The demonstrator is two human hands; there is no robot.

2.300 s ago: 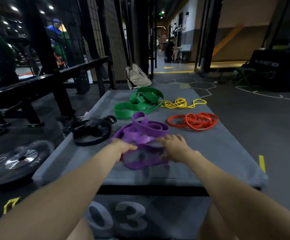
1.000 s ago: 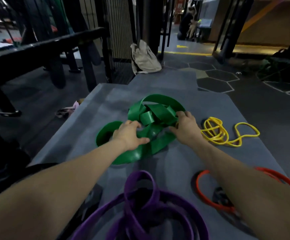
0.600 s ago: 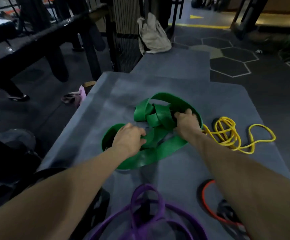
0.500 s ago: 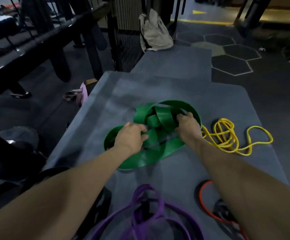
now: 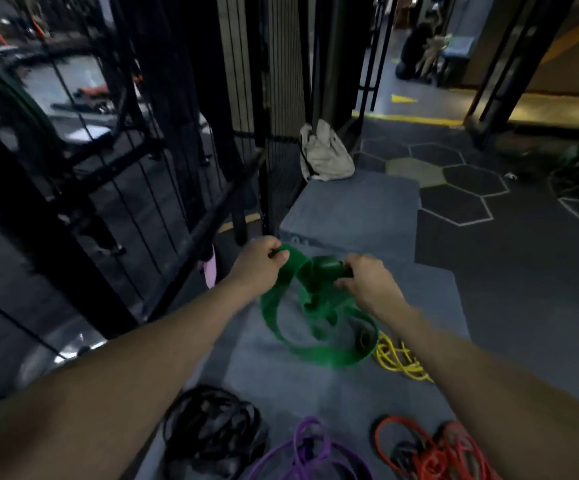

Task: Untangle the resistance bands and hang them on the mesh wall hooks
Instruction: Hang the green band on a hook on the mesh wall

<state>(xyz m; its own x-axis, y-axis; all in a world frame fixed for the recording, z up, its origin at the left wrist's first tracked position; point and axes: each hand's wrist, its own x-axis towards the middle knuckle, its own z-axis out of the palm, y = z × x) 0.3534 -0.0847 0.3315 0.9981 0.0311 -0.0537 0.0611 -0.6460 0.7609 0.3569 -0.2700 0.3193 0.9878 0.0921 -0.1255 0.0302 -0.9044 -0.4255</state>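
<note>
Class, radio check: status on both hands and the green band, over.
Left hand and right hand both grip the green band, held above the grey box. Band tangled, loops hanging. Nothing blocking; yellow band lies alongside.

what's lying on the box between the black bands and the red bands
In the head view, the purple band lies between the black bands and the red bands, on the grey box top.
</note>
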